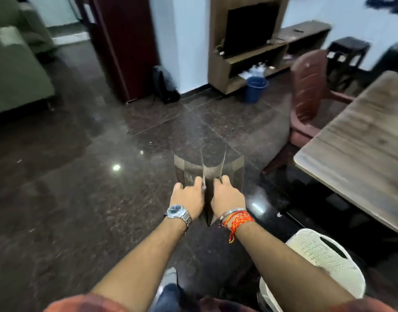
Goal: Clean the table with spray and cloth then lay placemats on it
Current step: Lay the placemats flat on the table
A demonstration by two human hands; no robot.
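Observation:
I hold a small stack of brown woven placemats (233,171) out in front of me over the dark floor. My left hand (189,195), with a watch on the wrist, grips the left part of the stack. My right hand (227,194), with red thread bands on the wrist, grips the right part. The mats fan apart between my hands, with two edges sticking up. The wooden table (360,143) stands to the right, apart from the mats. No spray bottle or cloth is in view.
A reddish plastic chair (306,95) stands at the table's far side. A white plastic chair (322,257) sits near my right forearm. A blue bucket (255,88) stands by a wooden TV unit (236,41). A green sofa (15,70) is at the left.

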